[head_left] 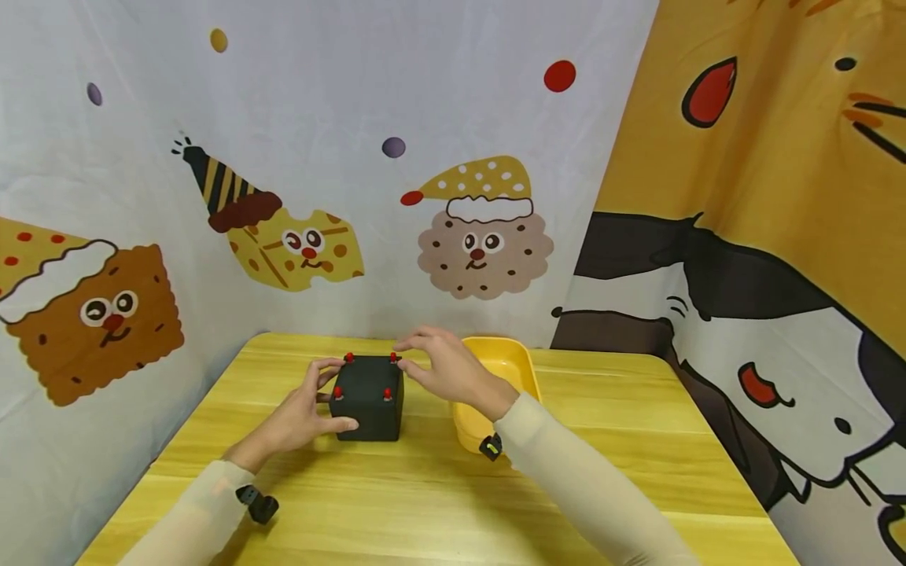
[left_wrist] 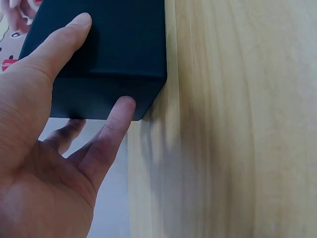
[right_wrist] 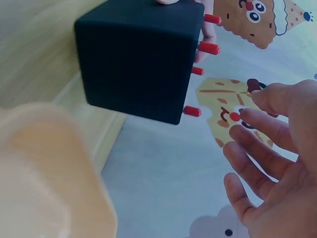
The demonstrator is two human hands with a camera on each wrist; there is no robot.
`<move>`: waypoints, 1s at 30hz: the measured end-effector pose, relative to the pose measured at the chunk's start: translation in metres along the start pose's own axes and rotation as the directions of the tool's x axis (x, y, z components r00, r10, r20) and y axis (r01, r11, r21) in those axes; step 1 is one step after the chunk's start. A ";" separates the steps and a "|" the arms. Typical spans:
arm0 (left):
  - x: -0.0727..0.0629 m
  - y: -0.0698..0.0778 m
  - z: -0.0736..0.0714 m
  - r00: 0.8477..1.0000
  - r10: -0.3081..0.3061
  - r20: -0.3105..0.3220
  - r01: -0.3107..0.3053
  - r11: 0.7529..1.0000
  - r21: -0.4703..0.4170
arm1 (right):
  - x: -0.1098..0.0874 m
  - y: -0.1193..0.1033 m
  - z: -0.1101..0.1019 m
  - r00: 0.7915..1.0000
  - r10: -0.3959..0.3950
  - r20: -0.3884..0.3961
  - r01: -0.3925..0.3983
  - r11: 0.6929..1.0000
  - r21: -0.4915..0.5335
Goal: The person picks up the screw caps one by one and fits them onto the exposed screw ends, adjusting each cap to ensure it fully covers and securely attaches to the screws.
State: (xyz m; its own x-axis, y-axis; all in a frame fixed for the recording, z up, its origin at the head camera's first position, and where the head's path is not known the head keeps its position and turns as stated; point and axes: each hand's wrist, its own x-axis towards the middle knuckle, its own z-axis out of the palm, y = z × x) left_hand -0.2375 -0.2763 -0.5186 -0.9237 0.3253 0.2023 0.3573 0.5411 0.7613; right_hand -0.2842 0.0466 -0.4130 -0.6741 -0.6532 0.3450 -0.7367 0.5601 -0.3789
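A black box (head_left: 367,418) with a red peg (head_left: 387,394) near each corner of its top stands on the table. My left hand (head_left: 293,415) holds it from the left, the thumb on the front face. In the left wrist view, the other fingertips of that hand reach the side of the black box (left_wrist: 119,42). Over the far right corner hovers my right hand (head_left: 453,368), its fingers loosely spread. From the right wrist, the fingers (right_wrist: 262,148) appear apart from the red pegs (right_wrist: 208,47), with nothing held.
A yellow bin (head_left: 532,376) stands to the right of the box, partly hidden under my right forearm. The wooden table (head_left: 396,511) ends at the back against a printed cloth (head_left: 396,299) with cartoon figures. Each wrist carries a small black camera (head_left: 258,505).
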 end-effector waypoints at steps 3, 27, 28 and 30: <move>-0.001 0.000 -0.001 1.000 -0.009 0.001 0.009 1.000 0.006 | -0.012 0.004 -0.003 1.000 0.001 -0.018 -0.001 1.000 0.006; -0.004 0.017 -0.002 0.998 -0.050 -0.045 0.057 0.980 0.190 | -0.102 0.049 -0.021 0.995 0.089 -0.036 -0.091 0.995 -0.040; -0.004 0.018 -0.002 0.998 -0.048 -0.049 0.057 0.978 0.200 | -0.106 0.051 -0.022 0.995 0.094 -0.040 -0.096 0.994 -0.047; -0.005 0.018 0.000 0.997 -0.047 -0.059 0.059 0.974 0.220 | -0.114 0.055 -0.026 0.993 0.106 -0.051 -0.108 0.992 -0.057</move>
State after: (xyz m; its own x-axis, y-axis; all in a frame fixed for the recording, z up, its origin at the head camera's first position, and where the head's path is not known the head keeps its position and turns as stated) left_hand -0.2264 -0.2684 -0.5057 -0.9460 0.2536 0.2020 0.3240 0.7168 0.6175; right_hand -0.2495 0.1647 -0.4509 -0.7499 -0.5637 0.3462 -0.6612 0.6558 -0.3643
